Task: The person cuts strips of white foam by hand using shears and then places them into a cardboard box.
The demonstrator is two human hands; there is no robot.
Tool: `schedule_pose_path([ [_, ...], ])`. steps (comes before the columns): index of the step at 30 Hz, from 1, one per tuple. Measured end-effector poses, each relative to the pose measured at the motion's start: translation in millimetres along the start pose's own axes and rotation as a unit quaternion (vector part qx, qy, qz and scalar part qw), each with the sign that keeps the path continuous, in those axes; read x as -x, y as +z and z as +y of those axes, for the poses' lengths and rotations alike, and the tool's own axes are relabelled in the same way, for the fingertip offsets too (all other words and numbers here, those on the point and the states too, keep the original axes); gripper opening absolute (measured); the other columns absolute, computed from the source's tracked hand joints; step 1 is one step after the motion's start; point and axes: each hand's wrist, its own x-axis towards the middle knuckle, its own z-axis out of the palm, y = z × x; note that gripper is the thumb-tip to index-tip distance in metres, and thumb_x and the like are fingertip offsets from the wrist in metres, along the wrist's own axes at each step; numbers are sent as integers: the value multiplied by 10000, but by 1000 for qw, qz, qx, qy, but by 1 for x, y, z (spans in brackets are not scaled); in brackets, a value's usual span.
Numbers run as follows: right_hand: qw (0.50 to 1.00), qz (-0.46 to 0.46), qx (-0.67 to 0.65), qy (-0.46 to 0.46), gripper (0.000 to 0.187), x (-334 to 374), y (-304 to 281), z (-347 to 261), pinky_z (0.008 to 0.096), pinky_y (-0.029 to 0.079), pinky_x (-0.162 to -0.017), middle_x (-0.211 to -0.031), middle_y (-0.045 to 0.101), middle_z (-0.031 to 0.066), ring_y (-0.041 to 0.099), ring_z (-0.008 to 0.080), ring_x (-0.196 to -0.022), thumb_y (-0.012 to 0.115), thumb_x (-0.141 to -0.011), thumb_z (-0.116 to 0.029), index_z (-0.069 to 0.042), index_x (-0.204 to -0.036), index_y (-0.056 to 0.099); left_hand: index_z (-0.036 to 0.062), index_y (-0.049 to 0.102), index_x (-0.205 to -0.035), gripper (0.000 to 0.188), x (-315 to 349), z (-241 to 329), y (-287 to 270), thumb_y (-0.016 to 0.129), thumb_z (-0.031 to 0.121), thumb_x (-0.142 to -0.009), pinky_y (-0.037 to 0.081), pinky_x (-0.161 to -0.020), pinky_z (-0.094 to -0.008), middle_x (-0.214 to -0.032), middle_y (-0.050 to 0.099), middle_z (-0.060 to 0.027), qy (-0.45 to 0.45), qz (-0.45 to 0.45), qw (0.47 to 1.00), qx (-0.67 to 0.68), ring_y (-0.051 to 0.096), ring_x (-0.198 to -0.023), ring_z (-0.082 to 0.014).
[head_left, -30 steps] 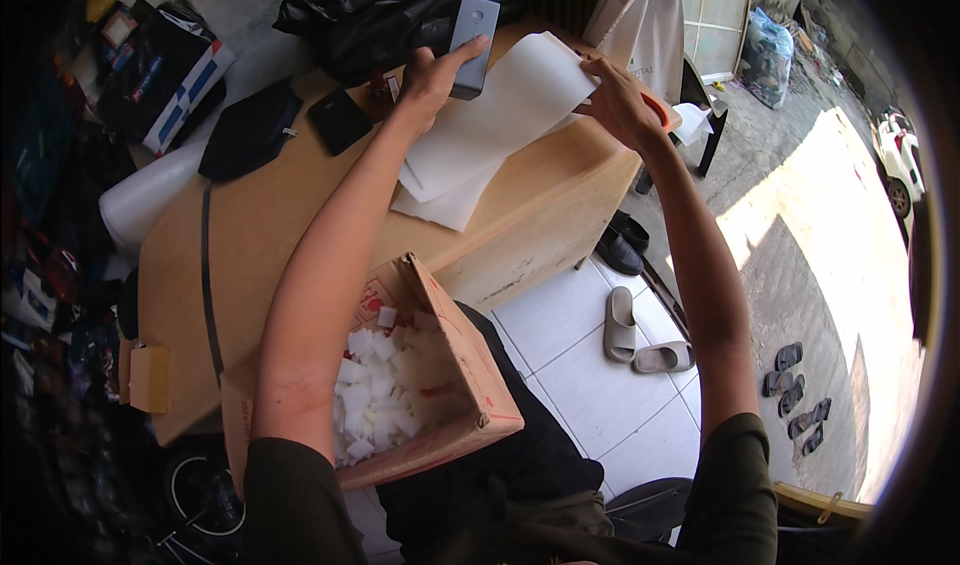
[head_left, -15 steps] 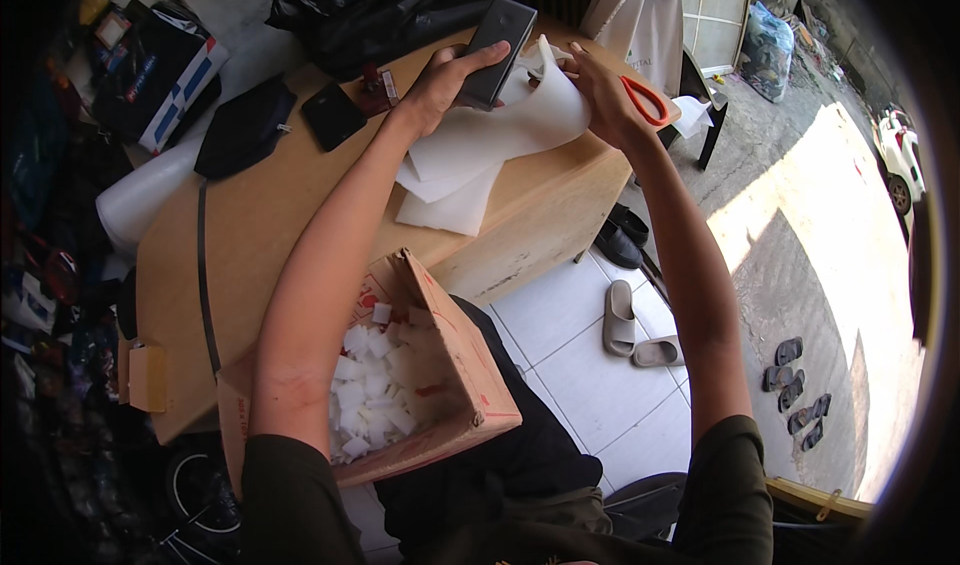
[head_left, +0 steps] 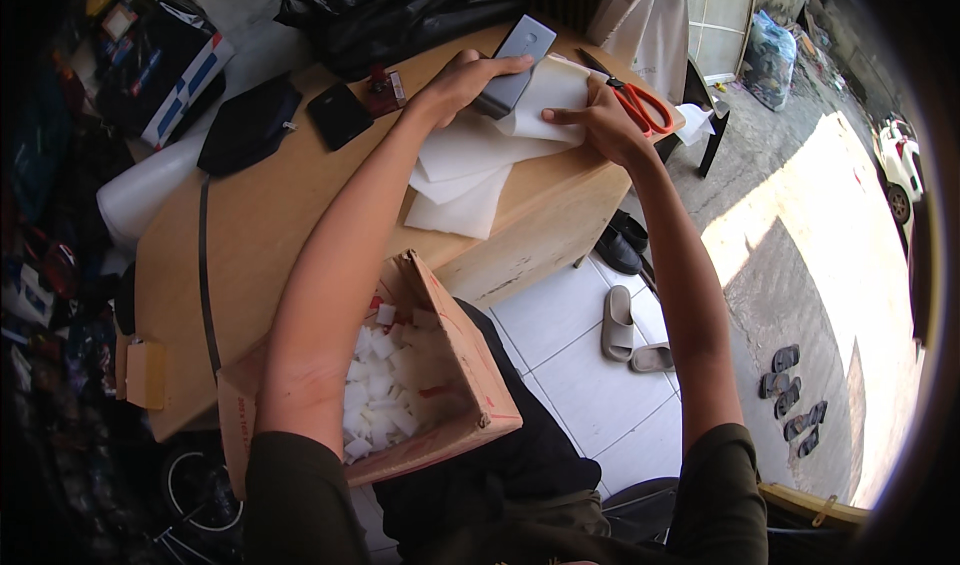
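My left hand (head_left: 460,85) is closed around a grey rectangular block-like device (head_left: 508,70) with a small round mark on its face, held over the far side of the table. Against that device stands a raised white foam sheet (head_left: 551,93). My right hand (head_left: 607,125) pinches this sheet at its right side, the thumb lying across the front. More white sheets (head_left: 455,205) lie stacked beneath, overhanging the table's near edge. Orange-handled scissors (head_left: 648,108) rest just beyond my right hand, partly hidden by it.
A cardboard box (head_left: 462,340) of white foam pieces (head_left: 385,380) sits between me and the wooden table (head_left: 270,255). A black pouch (head_left: 250,125), a dark flat phone-like thing (head_left: 338,117) and a black plastic bag (head_left: 400,10) lie at the left and back. Grey slides (head_left: 618,323) lie on the floor.
The device has tilted, so its lighter face now shows. My right hand has come down, pressing its thumb onto the sheet, which stands straighter. More of the scissors shows.
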Motion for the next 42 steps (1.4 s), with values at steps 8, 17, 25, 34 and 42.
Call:
schedule_pose_path([
  [8,999,-40,29,15,375,11,8,-12,252,490,-773,-875,691,71,638,134,-798,835,-640,-154,-5,-947,681,-101,676,-902,714,-24,-2,3,737,549,-611,489,-747,-343,-853,669,-235,12,40,985,-167,659,-801,-284],
  [17,995,-69,73,13,362,12,6,-14,246,487,-765,-885,687,64,628,124,-765,827,-628,-104,0,-938,671,-170,545,-1055,908,-29,14,18,763,568,-572,500,-774,-356,-941,637,-278,47,-31,941,-333,648,-894,-314],
  [25,992,-84,5,-90,267,63,3,-29,268,517,-738,-840,702,86,673,152,-748,818,-626,-56,-22,-850,675,-139,394,-1271,1005,-36,9,30,789,502,-604,470,-939,-391,-1193,562,-278,1,-23,927,-374,564,-1125,-351],
  [34,928,-171,-246,-221,339,129,-7,-81,345,593,-505,-605,555,98,557,164,-500,745,-791,-292,-55,-770,504,-134,451,-1197,938,-31,9,28,748,540,-616,480,-874,-366,-1127,578,-298,27,-16,921,-389,603,-1043,-340],
  [42,983,8,127,130,507,102,14,-88,289,507,-811,-981,661,134,656,197,-821,704,-750,-192,21,-1186,555,-145,403,-1273,1028,-22,0,13,744,567,-615,437,-947,-362,-1205,534,-314,11,3,952,-305,560,-1125,-343],
])
